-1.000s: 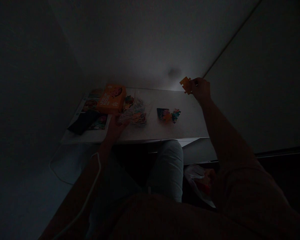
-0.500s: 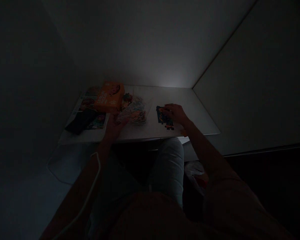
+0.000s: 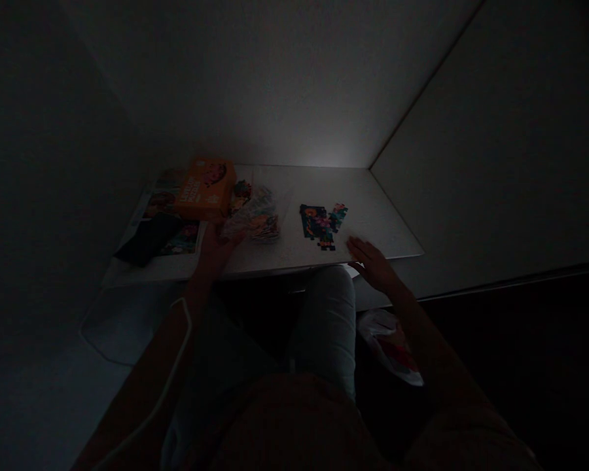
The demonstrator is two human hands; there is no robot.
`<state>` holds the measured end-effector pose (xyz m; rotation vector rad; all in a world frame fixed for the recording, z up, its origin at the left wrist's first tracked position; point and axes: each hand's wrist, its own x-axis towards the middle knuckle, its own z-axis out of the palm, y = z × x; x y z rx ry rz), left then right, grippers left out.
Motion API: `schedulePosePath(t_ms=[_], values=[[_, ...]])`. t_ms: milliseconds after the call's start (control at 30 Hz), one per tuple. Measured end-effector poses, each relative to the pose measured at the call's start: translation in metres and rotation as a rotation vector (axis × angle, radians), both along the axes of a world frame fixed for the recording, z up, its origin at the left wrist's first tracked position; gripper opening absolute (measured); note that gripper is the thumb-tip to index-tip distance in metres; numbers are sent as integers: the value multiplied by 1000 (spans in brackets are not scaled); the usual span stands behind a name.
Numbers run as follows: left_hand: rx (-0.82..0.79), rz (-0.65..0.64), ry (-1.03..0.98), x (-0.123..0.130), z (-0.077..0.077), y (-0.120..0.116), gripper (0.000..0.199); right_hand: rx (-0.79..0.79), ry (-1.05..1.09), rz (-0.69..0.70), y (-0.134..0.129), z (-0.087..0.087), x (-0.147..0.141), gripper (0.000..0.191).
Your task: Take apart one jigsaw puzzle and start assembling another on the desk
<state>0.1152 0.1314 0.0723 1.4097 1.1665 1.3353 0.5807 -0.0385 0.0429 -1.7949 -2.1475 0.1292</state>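
Observation:
My left hand is at the left end of a clear plastic bag of jigsaw pieces, its fingers curled on the film. A partly joined jigsaw section, dark with orange and pink patches, lies on the white table. Its upper right strip slants outward, with a gap between it and the left part. To the right of this section, my right hand rests at the table's front edge, fingers stretched out and thumb apart. Whatever lies under that palm is hidden.
An orange puzzle box stands at the back left on a printed picture sheet. A dark flat item lies over the sheet's front. Walls border the table behind and at right. A white and red plastic bag is below.
My right hand has moved off the jigsaw section, toward me and right to the table edge, uncovering the section's upper right strip. My left hand stays at the bag. The view has shifted slightly.

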Motion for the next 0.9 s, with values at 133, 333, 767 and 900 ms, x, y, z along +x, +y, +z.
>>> schedulePosePath(t_ms=[133,333,767,900], values=[[-28,19,7,1,3,-3,68,-21,140,10,2,12,1,55],[-63,2,9,1,6,-6,65,61,205,-91,63,41,-32,61],[-31,28,44,2,6,-5,65,102,147,-54,90,21,-84,76],[-46,3,3,3,5,-5,66,121,137,-1,49,4,-81,73]])
